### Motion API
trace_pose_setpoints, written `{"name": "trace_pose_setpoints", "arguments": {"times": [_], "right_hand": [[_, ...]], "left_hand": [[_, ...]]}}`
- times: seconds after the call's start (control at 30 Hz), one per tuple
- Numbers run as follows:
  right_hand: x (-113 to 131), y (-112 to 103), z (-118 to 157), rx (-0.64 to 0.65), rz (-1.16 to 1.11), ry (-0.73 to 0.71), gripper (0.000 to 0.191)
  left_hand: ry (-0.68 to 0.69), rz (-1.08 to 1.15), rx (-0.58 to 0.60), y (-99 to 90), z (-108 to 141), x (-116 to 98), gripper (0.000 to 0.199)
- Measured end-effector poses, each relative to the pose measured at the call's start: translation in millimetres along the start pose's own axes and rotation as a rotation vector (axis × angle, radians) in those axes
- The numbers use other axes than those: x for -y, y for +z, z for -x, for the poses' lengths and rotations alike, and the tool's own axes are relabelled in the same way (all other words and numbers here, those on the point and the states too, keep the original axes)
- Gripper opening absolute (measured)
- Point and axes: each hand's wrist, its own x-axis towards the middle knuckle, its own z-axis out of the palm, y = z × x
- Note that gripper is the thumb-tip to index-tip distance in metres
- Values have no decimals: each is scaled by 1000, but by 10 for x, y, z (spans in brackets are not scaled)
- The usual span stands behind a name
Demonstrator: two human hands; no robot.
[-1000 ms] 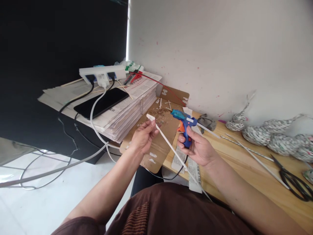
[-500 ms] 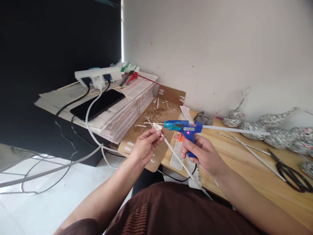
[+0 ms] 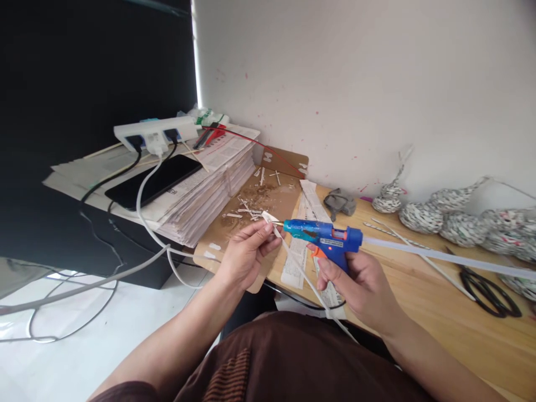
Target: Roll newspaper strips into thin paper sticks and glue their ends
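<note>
My left hand pinches the flat end of a thin white paper strip, whose long tail runs down to the right toward my lap. In my right hand is a blue glue gun with an orange trigger and a small lit red light. Its nozzle points left and meets the strip's end just at my left fingertips; whether glue is there is too small to tell. A long translucent glue stick sticks out of the gun's back.
Left: a newspaper stack bears a black phone and a power strip with hanging cables. Paper scraps litter a brown board. Right: scissors, thin paper rods and woven gourd shapes lie by the wall.
The glue gun's nozzle has come lower, onto the strip's end by my left fingers, and its back end has swung down to the right. The view has shifted slightly right.
</note>
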Motion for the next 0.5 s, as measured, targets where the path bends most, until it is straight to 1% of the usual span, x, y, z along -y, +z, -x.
{"name": "trace_pose_setpoints", "arguments": {"times": [0.2, 0.33, 0.5], "right_hand": [[-60, -28, 48, -59, 63, 14, 26], [-95, -42, 79, -81, 113, 10, 30], [-128, -51, 116, -117, 301, -89, 27]], "left_hand": [[4, -5, 16, 63, 45, 4, 10], [-11, -4, 18, 102, 69, 7, 14], [-24, 1, 9, 109, 68, 21, 14]]}}
